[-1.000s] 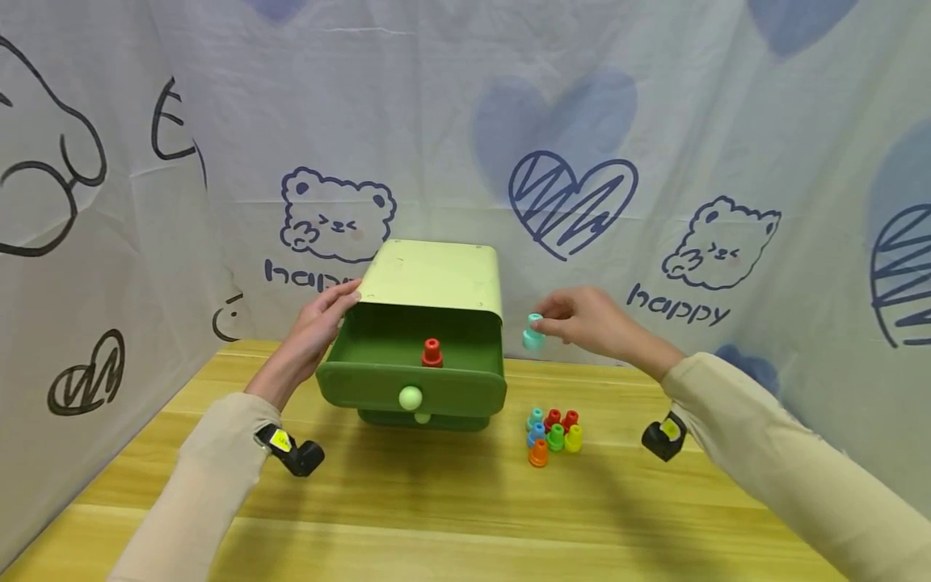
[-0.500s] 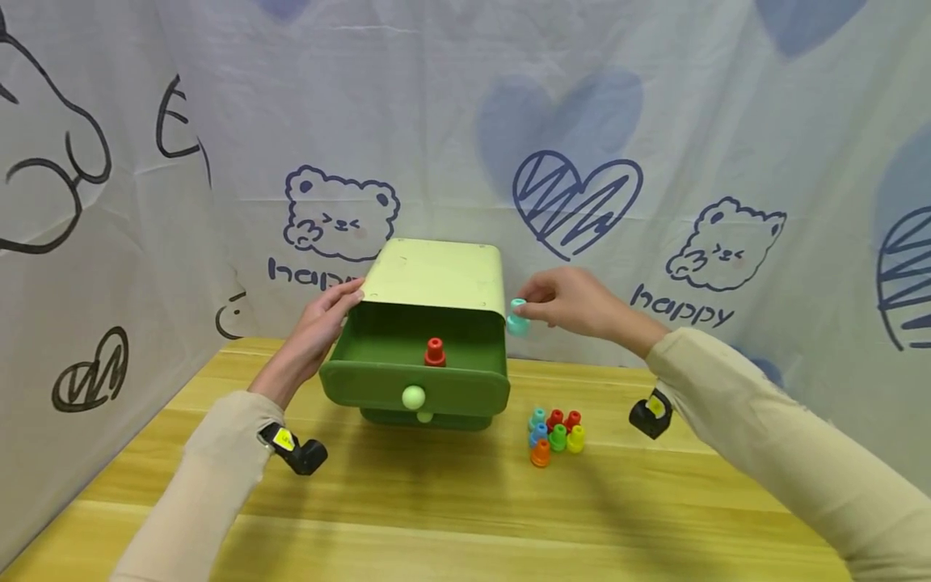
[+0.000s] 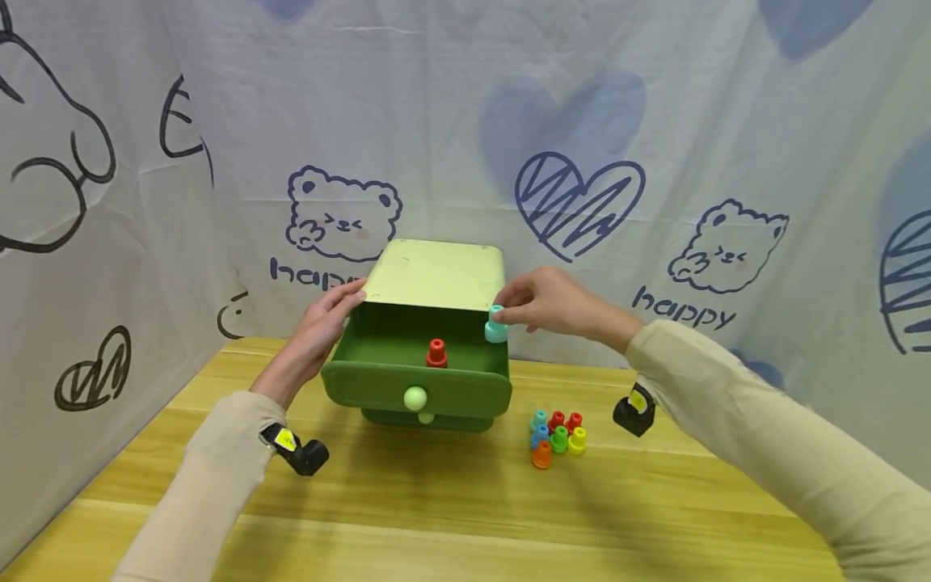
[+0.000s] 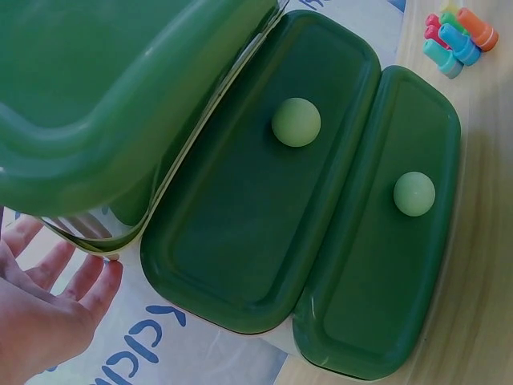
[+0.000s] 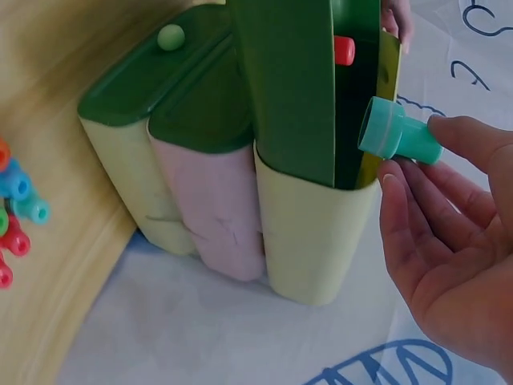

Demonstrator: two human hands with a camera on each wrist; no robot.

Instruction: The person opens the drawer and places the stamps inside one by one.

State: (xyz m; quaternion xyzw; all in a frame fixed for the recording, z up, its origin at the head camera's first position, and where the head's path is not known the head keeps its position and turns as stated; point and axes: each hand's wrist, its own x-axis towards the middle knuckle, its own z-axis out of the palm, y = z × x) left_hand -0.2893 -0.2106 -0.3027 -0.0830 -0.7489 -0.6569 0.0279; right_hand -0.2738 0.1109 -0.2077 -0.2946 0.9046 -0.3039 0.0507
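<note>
A small drawer cabinet [image 3: 436, 271] has a pale yellow-green top, and its green top drawer [image 3: 378, 391] is pulled out. Inside that drawer stands a red toy stamp [image 3: 436, 354]. My right hand [image 3: 556, 303] pinches a turquoise toy stamp [image 3: 496, 325] between thumb and fingers, over the drawer's right side. Its hollow wide end faces the drawer in the right wrist view. My left hand [image 3: 322, 323] rests against the cabinet's upper left side; in the left wrist view its fingers [image 4: 94, 282] lie fairly straight along the casing.
Several toy stamps [image 3: 558, 439] in mixed colours stand grouped on the wooden table [image 3: 465, 501], right of the cabinet. Two lower drawers with round knobs [image 4: 296, 123] are closed beneath the top one. A printed cloth [image 3: 451, 121] hangs close behind.
My right hand has carried the turquoise stamp leftward, from beside the cabinet to over the open drawer's right side. My left hand stays against the cabinet.
</note>
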